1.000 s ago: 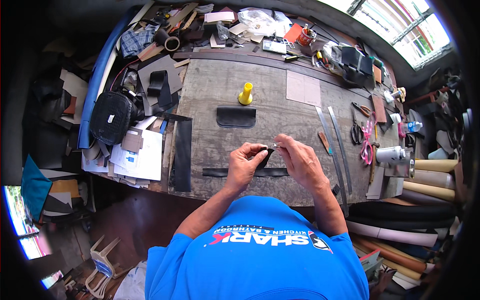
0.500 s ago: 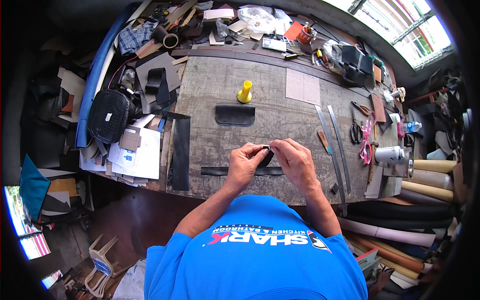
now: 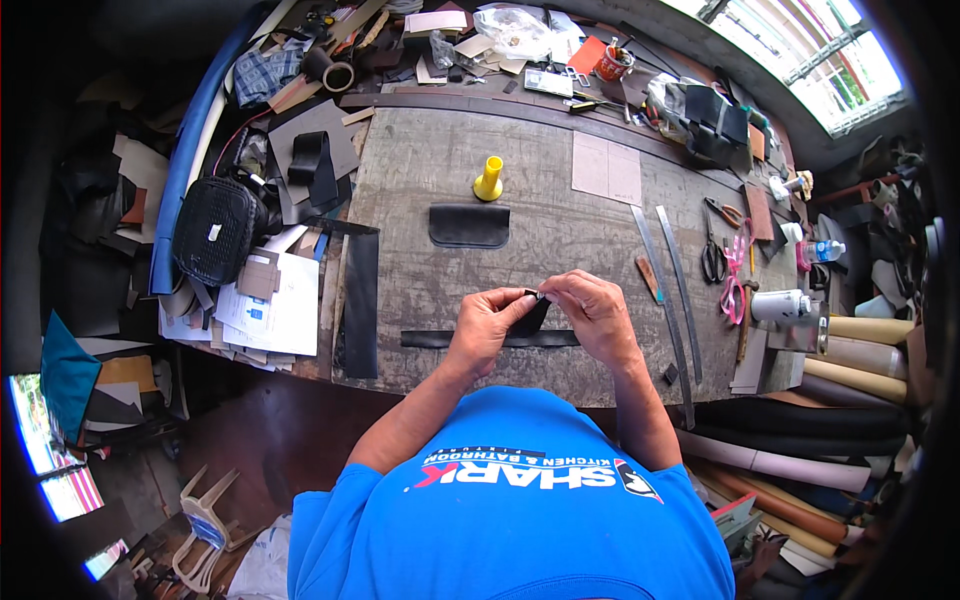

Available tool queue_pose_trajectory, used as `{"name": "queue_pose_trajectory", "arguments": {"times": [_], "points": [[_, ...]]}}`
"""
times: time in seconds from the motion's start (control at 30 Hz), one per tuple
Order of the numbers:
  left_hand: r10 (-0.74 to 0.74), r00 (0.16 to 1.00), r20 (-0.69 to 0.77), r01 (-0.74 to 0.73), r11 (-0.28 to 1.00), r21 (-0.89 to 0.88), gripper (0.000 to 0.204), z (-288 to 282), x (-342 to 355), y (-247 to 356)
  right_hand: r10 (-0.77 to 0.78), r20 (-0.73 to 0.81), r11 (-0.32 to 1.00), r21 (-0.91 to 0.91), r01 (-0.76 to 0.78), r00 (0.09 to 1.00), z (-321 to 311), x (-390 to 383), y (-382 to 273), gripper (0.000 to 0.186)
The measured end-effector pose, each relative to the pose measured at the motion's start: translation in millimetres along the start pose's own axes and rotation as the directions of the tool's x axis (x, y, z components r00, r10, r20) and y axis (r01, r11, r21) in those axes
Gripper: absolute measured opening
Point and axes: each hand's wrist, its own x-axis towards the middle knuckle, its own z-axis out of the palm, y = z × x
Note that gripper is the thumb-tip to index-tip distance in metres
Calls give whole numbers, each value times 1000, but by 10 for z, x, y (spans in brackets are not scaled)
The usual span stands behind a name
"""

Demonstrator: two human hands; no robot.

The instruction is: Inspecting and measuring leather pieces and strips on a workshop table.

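Observation:
A small black piece that looks like leather [image 3: 533, 318] is held up over the near part of the workbench. My left hand [image 3: 482, 328] pinches its upper edge between thumb and fingers. Close beside, the fingertips of my right hand [image 3: 597, 312] are pressed together at the same edge, where a tiny bright bit shows; its kind is too small to tell. Beneath both hands a long black strip [image 3: 424, 339] lies flat, partly covered by them. Farther off rest a black flap with rounded corners [image 3: 469, 227] and an upright yellow funnel-shaped holder [image 3: 488, 181].
Two long grey strips [image 3: 675, 270] lie to the right, near a brown-handled blade [image 3: 648, 278]. Beyond them are pincers [image 3: 722, 211], pink scissors [image 3: 735, 280] and a white bottle [image 3: 779, 305]. Papers [image 3: 285, 300] and a black woven case [image 3: 214, 233] crowd the left side.
My right hand has risen slightly and turned a little at the edge of the black piece, and more of the piece shows below the fingers. My left hand stays nearly in place.

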Motion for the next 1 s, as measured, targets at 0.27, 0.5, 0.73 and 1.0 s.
{"name": "queue_pose_trajectory", "arguments": {"times": [0.27,0.5,0.73,1.0], "points": [[-90,996,-7,89,992,-89,18,-78,43,-103,3,-48,1000,3,-3,999,58,-33,15,15],[30,999,-34,-28,999,43,15,26,7,-68,-39,-33,999,-28,38,999,59,-41,65,16],[-99,994,36,99,995,-3,18,-76,43,-67,-90,24,996,-3,90,996,34,-29,123,16],[-122,992,29,123,992,-21,19,-43,44,-101,115,-35,984,141,-109,993,87,-144,193,13]]}}
